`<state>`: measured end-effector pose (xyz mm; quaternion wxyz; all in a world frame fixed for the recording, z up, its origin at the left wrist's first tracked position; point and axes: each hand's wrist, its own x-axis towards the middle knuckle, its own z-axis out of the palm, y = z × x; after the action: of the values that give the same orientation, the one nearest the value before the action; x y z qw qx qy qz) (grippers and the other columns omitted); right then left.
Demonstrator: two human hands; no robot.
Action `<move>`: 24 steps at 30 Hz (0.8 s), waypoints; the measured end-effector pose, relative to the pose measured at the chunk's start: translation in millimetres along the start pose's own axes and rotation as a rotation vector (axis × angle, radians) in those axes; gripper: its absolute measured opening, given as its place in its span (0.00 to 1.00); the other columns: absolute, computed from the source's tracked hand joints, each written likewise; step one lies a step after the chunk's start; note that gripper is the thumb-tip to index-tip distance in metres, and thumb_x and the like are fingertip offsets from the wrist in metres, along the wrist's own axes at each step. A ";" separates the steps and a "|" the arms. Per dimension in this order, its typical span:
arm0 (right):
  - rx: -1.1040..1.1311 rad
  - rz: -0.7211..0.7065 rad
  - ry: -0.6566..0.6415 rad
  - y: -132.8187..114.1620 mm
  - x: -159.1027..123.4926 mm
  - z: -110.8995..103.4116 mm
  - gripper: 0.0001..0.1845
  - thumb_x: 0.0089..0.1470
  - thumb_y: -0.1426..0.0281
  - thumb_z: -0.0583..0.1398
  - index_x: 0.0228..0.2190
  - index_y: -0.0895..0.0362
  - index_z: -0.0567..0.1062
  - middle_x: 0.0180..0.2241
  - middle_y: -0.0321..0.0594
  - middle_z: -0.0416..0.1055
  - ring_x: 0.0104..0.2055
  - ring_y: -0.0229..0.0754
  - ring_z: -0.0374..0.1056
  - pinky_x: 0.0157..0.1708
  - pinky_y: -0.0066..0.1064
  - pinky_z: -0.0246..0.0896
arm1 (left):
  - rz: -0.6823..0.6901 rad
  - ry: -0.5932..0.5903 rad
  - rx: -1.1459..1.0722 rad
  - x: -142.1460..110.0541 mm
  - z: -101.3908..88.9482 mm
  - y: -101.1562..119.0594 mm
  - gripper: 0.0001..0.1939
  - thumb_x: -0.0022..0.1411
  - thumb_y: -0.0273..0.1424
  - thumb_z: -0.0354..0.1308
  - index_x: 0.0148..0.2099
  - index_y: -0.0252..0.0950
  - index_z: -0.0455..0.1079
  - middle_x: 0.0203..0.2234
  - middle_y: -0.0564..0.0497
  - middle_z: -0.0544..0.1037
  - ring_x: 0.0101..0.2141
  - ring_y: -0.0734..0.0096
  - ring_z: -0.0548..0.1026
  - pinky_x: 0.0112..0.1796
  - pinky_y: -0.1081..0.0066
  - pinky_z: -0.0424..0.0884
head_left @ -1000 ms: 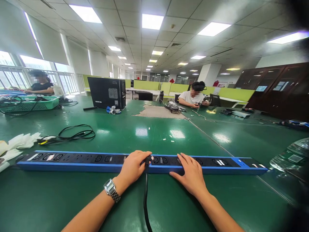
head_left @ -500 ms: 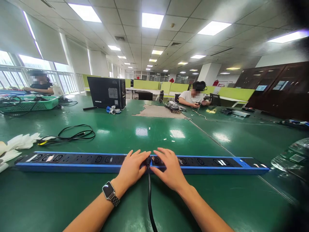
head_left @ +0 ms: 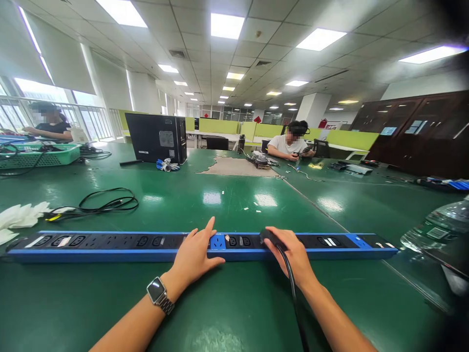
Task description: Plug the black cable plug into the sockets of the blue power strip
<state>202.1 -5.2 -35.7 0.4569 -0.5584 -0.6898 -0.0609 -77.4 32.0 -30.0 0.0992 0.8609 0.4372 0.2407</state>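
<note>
Your left hand (head_left: 194, 252) rests on the blue-edged power strip (head_left: 172, 255), thumb and index finger spread. Your right hand (head_left: 291, 252) pinches the black plug (head_left: 266, 237) at the strip, right of centre; cable trails toward you. Can't tell if it's seated. Strip lies lengthwise across the green table (head_left: 176, 200).

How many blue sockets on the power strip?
2: one blue socket by the left hand, another near the blue-and-black strip's right end. Left or right hand may hide more.
</note>
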 end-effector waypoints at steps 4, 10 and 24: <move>-0.037 -0.030 -0.083 9.5 -8.3 -0.7 0.17 0.58 0.58 0.57 0.45 0.52 0.75 0.42 0.42 0.77 0.45 0.47 0.70 0.46 0.41 0.65 | 0.023 0.017 0.025 0.1 1.2 1.8 0.55 0.53 0.40 0.66 0.70 0.40 0.30 0.53 0.43 0.74 0.55 0.52 0.69 0.58 0.47 0.57; -0.088 -0.061 -0.203 -6.4 -0.9 0.5 0.15 0.59 0.59 0.55 0.44 0.51 0.75 0.41 0.41 0.78 0.41 0.44 0.70 0.43 0.39 0.65 | 0.031 0.037 0.035 -0.4 3.3 -1.9 0.52 0.55 0.41 0.64 0.70 0.39 0.33 0.52 0.44 0.75 0.54 0.53 0.70 0.58 0.48 0.58; -0.306 0.016 -0.195 15.2 -34.4 12.7 0.33 0.50 0.60 0.62 0.56 0.54 0.64 0.58 0.47 0.63 0.59 0.54 0.59 0.57 0.48 0.56 | 0.268 0.073 -0.041 53.1 53.3 88.2 0.23 0.59 0.26 0.59 0.57 0.40 0.67 0.45 0.47 0.78 0.46 0.59 0.73 0.50 0.57 0.68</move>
<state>206.1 -16.6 -73.6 0.2978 -0.6302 -0.7091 -0.1069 38.1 23.8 -25.0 0.0677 0.9000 0.3167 0.2917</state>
